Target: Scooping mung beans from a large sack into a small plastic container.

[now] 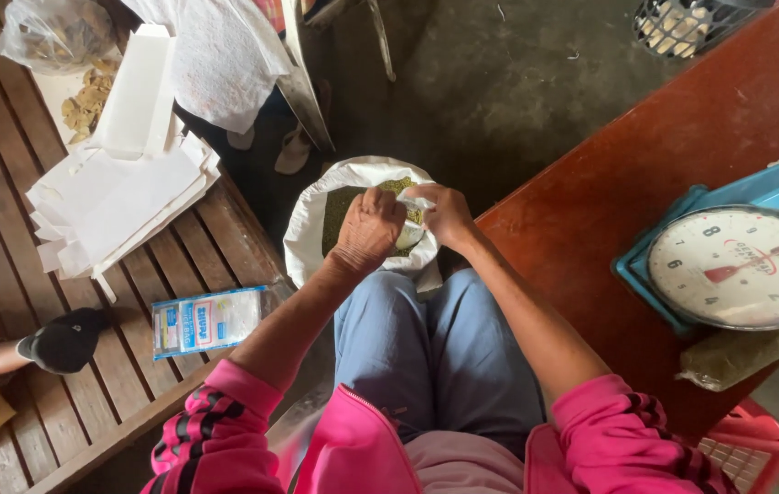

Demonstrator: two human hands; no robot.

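1. Left hand (369, 229) closed in a fist, directly over the white sack (307, 224) of green grain (339, 206).
2. Right hand (444, 215) just beside, fingers pinched on a small clear bag (410, 235) between both hands.
3. Sack below both; left hand nearer the grain.

white sack (311, 229), green grain (339, 210), blue scale (682, 206)

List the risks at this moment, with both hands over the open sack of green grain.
1. The left hand and right hand work a small bag over the white sack; grain could spill past its rolled rim onto the floor.
2. The sack stands between the knees, unsupported; it might tip.
3. The filled bag lies near the table edge beside the blue scale and could slide off.
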